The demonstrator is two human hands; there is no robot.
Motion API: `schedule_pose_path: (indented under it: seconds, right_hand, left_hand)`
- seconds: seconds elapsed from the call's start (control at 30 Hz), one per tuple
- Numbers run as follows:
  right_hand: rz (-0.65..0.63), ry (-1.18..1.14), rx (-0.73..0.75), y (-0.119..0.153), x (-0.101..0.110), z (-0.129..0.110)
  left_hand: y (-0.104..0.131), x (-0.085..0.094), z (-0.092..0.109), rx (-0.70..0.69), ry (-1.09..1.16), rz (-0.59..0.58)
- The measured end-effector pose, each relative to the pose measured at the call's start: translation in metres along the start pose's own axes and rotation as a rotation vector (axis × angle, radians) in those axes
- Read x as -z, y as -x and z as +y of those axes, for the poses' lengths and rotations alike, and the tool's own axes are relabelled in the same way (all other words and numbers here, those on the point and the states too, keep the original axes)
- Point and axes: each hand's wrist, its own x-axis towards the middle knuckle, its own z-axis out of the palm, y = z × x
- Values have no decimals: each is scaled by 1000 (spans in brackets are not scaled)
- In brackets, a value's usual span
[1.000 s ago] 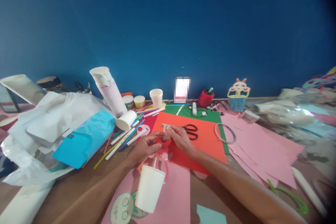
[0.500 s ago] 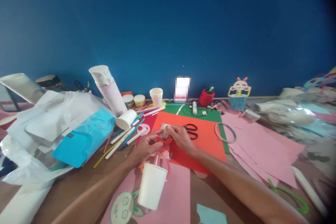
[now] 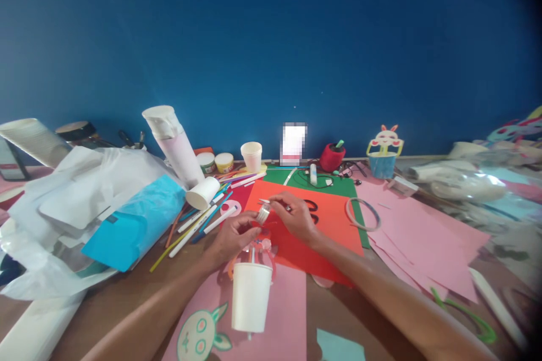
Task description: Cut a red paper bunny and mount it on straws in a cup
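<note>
In the middle of the view, my left hand [image 3: 237, 235] has its thumb and fingers closed round a small clear, ribbed piece [image 3: 263, 212]. My right hand [image 3: 293, 215] pinches a thin whitish bit [image 3: 264, 201] at the top of that piece. Just below the hands is a red-pink paper figure [image 3: 265, 245], partly hidden. A white paper cup [image 3: 252, 298] stands in front of it, with a thin stick showing above and below. Black scissors [image 3: 312, 210] lie on the orange sheet [image 3: 334, 237], partly behind my right hand.
Markers [image 3: 195, 230] and a tipped cup [image 3: 203, 193] lie at left, beside a blue packet [image 3: 135, 225] and plastic bags. Pink sheets [image 3: 423, 237] and a tape ring [image 3: 363, 214] are at right. A finished-looking bunny cup [image 3: 383, 161] stands by the wall.
The white cup has shifted slightly right and stands straighter. The clear piece between my hands has tilted and shows more plainly, and my right hand's fingertips have moved up a little.
</note>
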Motion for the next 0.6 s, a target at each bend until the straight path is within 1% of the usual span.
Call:
schedule_pose_path:
  seconds: [0.13,0.2,0.27,0.43,0.6]
  right_hand:
    - [-101,264,252,2,3,0]
    - [-128,371,328,1,5,2]
    - [-157,413,348,0,7,2]
    - [-191,415,317,-3,12,-6]
    - [-203,432,325,-3,12,-9]
  left_hand:
    - [0,-1,2,-75,-51,30]
    - [0,-2,2,-84,-69,20]
    - [1,-3,1,-80,-76,11]
    - [3,-3,2,-26,-104,8]
    - [3,0,4,-18,-142,-50]
